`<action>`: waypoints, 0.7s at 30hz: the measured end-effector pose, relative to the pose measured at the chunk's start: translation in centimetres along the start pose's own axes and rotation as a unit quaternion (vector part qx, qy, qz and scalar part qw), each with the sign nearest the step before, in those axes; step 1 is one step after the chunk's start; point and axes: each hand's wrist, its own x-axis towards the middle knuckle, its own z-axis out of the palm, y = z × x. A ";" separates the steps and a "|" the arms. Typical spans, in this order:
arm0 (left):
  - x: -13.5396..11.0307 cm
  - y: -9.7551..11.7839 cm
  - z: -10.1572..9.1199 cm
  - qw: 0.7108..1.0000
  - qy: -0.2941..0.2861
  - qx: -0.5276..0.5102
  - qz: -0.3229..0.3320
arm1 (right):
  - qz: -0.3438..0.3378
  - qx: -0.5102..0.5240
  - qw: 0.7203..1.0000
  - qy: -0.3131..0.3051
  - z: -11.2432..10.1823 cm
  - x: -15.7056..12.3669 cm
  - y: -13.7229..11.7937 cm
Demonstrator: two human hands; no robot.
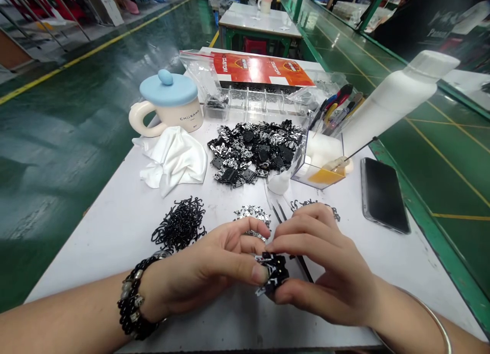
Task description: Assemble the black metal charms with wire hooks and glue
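A small black plastic part with silvery metal pieces is held between both hands over the front of the table. My left hand pinches its left side, thumb on top. On the other side, the thumb and fingers of my right hand grip its right edge. Tweezers lie on the table, partly hidden behind my right hand. Beyond my hands are a pile of black hook-shaped pieces, a heap of small silvery pieces and some scattered dark pieces, partly covered by my right hand.
Farther back lies a large heap of black-and-metal parts. A lidded mug and white cloth are at left. To the right stand a clear tool holder, a white bottle and a phone. Behind is a divided clear tray.
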 end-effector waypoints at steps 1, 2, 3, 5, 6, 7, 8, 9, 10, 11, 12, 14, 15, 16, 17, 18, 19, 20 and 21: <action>0.0 0.0 0.0 1.000 -0.003 -0.004 0.000 | 0.002 0.001 1.000 0.002 0.0 0.0 0.0; 0.0 -0.1 0.0 1.000 -0.005 -0.007 0.001 | 0.003 0.003 1.000 0.002 0.0 0.0 0.0; 0.0 -0.1 -0.1 1.000 -0.007 -0.010 0.003 | 0.004 0.004 1.000 0.003 -0.1 0.0 0.0; 0.0 -0.1 0.0 1.000 -0.011 -0.016 0.007 | 0.006 0.006 1.000 0.004 -0.1 0.0 0.0; 0.0 0.0 0.0 1.000 -0.012 -0.020 0.010 | 0.009 0.007 1.000 0.006 -0.1 0.0 0.0; 0.0 0.0 0.0 1.000 -0.010 -0.022 0.014 | 0.011 0.008 1.000 0.008 -0.1 0.0 0.0; 0.1 0.1 0.1 1.000 -0.008 -0.025 0.017 | 0.014 0.008 1.000 0.011 0.0 0.0 0.1; 0.1 0.1 0.2 0.999 -0.006 -0.027 0.020 | 0.016 0.009 1.000 0.013 0.0 0.0 0.1; 0.1 0.1 0.2 0.999 -0.006 -0.028 0.023 | 0.018 0.010 1.000 0.014 0.1 0.0 0.1; 0.1 0.1 0.3 0.999 -0.009 -0.026 0.025 | 0.019 0.011 1.000 0.014 0.1 0.0 0.0; 0.1 0.0 0.3 0.999 -0.016 -0.024 0.025 | 0.020 0.011 1.000 0.014 0.2 0.0 0.0; 0.1 -0.1 0.3 0.999 -0.028 -0.024 0.024 | 0.022 0.010 1.000 0.013 0.3 0.1 0.0; 0.1 -0.2 0.3 0.999 -0.029 -0.025 0.025 | 0.024 0.009 1.000 0.013 0.3 0.1 -0.1; 0.1 -0.3 0.2 0.999 -0.027 -0.026 0.026 | 0.026 0.006 1.000 0.013 0.4 0.1 -0.1; 0.1 -0.4 0.1 0.999 -0.022 -0.027 0.029 | 0.029 0.004 0.999 0.013 0.4 0.1 -0.2; 0.1 -0.4 0.1 0.999 -0.015 -0.025 0.031 | 0.030 0.002 0.999 0.015 0.5 0.1 -0.2; 0.0 -0.5 0.1 0.999 -0.009 -0.021 0.034 | 0.032 0.000 0.999 0.015 0.5 0.1 -0.2; 0.0 -0.5 0.1 0.999 -0.006 -0.017 0.036 | 0.032 -0.002 0.999 0.015 0.5 0.1 -0.2; 0.0 -0.4 0.1 0.999 -0.002 -0.012 0.039 | 0.032 -0.003 0.999 0.015 0.5 0.0 -0.2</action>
